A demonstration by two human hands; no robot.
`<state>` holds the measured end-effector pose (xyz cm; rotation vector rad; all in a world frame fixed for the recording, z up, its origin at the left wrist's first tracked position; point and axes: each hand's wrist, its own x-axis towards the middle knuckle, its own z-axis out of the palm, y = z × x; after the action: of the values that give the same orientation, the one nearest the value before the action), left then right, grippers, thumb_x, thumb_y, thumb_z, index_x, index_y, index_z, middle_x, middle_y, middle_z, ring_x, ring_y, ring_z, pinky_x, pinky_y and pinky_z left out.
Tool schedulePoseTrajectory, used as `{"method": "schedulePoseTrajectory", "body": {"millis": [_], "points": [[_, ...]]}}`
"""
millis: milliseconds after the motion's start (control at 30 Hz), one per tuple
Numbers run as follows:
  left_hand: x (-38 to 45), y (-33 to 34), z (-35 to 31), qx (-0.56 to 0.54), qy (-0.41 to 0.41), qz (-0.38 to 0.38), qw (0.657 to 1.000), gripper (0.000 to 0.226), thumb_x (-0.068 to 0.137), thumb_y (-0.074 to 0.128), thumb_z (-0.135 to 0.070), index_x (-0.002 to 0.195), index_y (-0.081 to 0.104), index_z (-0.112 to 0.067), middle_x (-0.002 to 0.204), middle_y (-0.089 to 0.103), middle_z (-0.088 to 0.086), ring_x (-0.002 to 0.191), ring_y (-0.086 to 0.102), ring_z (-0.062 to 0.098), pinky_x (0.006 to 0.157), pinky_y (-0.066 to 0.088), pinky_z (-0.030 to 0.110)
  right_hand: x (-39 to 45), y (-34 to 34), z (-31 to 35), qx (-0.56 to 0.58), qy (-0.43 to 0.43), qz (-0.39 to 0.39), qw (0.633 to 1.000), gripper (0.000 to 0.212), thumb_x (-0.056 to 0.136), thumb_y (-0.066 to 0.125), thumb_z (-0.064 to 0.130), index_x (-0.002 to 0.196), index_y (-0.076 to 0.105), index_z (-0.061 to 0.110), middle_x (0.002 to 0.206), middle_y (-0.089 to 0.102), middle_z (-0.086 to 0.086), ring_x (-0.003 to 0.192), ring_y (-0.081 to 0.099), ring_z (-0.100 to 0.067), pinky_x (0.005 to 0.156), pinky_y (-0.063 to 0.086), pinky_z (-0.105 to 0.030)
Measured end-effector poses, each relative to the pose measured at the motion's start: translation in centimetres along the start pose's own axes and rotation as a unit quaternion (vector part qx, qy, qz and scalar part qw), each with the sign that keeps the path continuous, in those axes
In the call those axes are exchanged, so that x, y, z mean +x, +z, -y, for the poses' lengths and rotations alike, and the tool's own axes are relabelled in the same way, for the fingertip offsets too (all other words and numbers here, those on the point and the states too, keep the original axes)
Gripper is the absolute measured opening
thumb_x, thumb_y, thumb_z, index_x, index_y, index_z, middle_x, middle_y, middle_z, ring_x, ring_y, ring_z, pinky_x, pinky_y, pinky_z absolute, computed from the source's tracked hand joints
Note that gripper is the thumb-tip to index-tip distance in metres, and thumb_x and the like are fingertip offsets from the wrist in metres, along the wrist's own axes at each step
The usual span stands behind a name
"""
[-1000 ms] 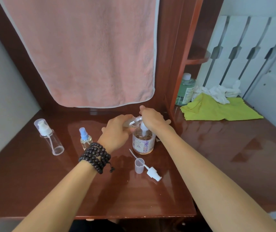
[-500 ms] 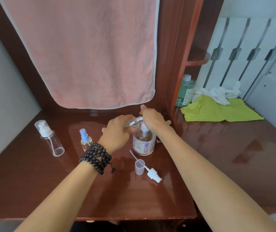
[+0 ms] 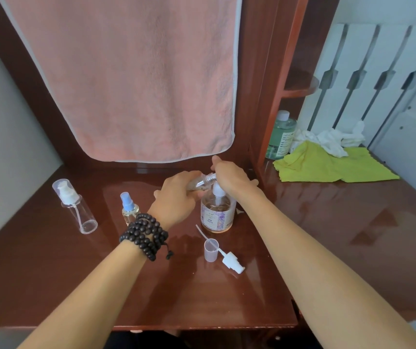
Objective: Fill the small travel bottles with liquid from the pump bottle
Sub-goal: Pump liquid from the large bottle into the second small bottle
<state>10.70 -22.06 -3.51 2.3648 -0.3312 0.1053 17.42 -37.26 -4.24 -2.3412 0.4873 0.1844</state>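
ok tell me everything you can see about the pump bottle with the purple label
The round clear plastic pump bottle with the purple floral label stands upright on the glossy reddish-brown wooden desk, holding pinkish liquid well up its body. Its white pump stem rises from the neck. The right hand rests over the pump head, hiding it. The left hand holds a small clear travel bottle tilted on its side at the spout.

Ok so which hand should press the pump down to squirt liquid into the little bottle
The right hand. It already rests on top of the pump bottle, over the pump head. The left hand grips the small clear bottle, tilted with its mouth at the spout.
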Motion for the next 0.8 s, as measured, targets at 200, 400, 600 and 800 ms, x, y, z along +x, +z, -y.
{"method": "schedulePoseTrajectory", "body": {"millis": [200, 400, 600, 800], "points": [[-0.4, -0.5, -0.2, -0.003, 0.018, 0.012, 1.0, 0.04, 0.089, 0.066, -0.02, 0.129, 0.058, -0.02, 0.12, 0.062, 0.002, 0.116, 0.054, 0.019, 0.094, 0.035, 0.027, -0.6, -0.2, 0.0, -0.014, 0.003, 0.006, 1.0, 0.072, 0.102, 0.01, 0.061, 0.145, 0.055, 0.026, 0.152, 0.049, -0.01, 0.146, 0.034, -0.034, 0.117, 0.007, -0.059], [-0.1, -1.2, -0.9, -0.004, 0.032, 0.005, 0.999, 0.038, 0.09, 0.066, -0.023, 0.127, 0.059, -0.022, 0.115, 0.062, -0.002, 0.109, 0.055, 0.016, 0.089, 0.036, 0.025, -0.5, -1.0, 0.3, 0.022, -0.018, 0.008, 1.0, 0.078, 0.099, 0.007, 0.068, 0.143, 0.056, 0.026, 0.149, 0.052, -0.008, 0.143, 0.038, -0.034, 0.115, 0.01, -0.061], [-0.1, 0.3, 0.3, 0.005, 0.007, 0.004, 1.0, 0.041, 0.089, 0.066, -0.022, 0.129, 0.057, -0.026, 0.114, 0.062, -0.006, 0.112, 0.054, 0.015, 0.098, 0.041, 0.041, 0.0, 0.6, -0.4, -0.004, 0.006, -0.006, 1.0, 0.069, 0.103, 0.012, 0.056, 0.138, 0.061, 0.024, 0.145, 0.055, -0.01, 0.142, 0.039, -0.034, 0.116, 0.008, -0.059], [-0.2, -0.5, 0.0, -0.01, 0.03, 0.005, 0.999, 0.033, 0.088, 0.066, -0.02, 0.12, 0.062, -0.026, 0.102, 0.062, -0.005, 0.1, 0.056, 0.015, 0.088, 0.04, 0.031, -0.8, -0.7, 0.2, -0.004, -0.015, 0.006, 1.0, 0.076, 0.1, 0.009, 0.065, 0.142, 0.058, 0.024, 0.149, 0.053, -0.009, 0.144, 0.036, -0.035, 0.116, 0.007, -0.061]]}}
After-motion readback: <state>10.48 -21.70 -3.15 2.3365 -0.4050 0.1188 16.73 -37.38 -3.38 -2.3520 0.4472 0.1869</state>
